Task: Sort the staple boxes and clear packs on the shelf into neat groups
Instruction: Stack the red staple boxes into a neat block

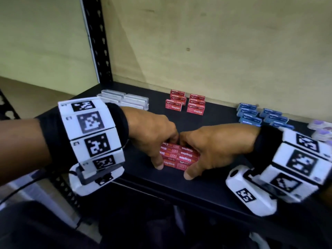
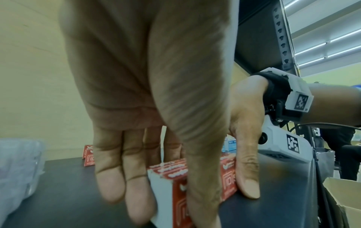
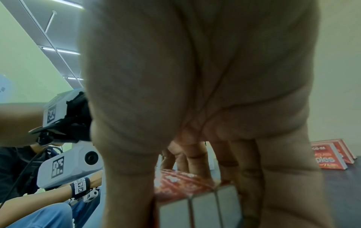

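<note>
A cluster of several red staple boxes [image 1: 180,156] lies near the front edge of the black shelf [image 1: 215,187]. My left hand [image 1: 166,153] grips its left side, thumb at the front and fingers curled over the back. My right hand [image 1: 186,158] grips the right side the same way, and the fingertips of both hands meet behind the boxes. In the left wrist view the red boxes [image 2: 175,169] sit between my left hand [image 2: 162,192] and the right thumb [image 2: 248,177]. In the right wrist view the red boxes [image 3: 181,182] show under the right hand [image 3: 191,185].
Along the back wall stand clear packs [image 1: 124,99] at the left, a neat group of red staple boxes [image 1: 186,104] in the middle, blue boxes [image 1: 258,115] further right, and purple-tinted clear packs [image 1: 321,130] at the far right. A black slotted upright [image 1: 97,40] rises at the back left.
</note>
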The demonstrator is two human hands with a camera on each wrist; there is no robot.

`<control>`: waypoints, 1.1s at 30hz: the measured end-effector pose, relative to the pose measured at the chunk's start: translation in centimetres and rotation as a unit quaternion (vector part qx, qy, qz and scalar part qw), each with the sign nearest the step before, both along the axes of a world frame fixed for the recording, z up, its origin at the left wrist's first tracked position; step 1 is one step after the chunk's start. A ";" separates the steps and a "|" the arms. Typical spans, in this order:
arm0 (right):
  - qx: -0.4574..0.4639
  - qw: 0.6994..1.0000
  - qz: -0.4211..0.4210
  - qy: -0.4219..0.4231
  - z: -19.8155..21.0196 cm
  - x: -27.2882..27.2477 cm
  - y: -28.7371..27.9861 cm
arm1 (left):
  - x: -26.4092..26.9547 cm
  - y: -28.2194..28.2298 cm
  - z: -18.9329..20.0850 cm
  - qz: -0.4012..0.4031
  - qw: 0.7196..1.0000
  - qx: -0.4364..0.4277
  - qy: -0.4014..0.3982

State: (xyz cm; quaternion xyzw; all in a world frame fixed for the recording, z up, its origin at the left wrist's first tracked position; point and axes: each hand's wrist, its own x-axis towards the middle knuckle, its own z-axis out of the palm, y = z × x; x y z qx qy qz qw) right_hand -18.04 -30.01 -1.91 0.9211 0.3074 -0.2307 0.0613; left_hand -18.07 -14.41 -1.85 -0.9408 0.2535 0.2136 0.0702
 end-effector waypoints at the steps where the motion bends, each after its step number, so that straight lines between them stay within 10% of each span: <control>1: -0.002 1.000 -0.001 0.003 0.0 0.1 0.0 | 0.0 0.0 0.0 0.000 1.000 0.000 -0.002; 18: 0.058 0.993 -0.052 0.089 2.3 1.9 -2.5 | 2.2 0.8 3.4 0.068 0.995 0.039 0.054; 33: -0.005 0.989 -0.059 -0.135 2.8 15.2 -1.3 | 15.6 -0.9 4.2 0.072 0.986 0.106 -0.109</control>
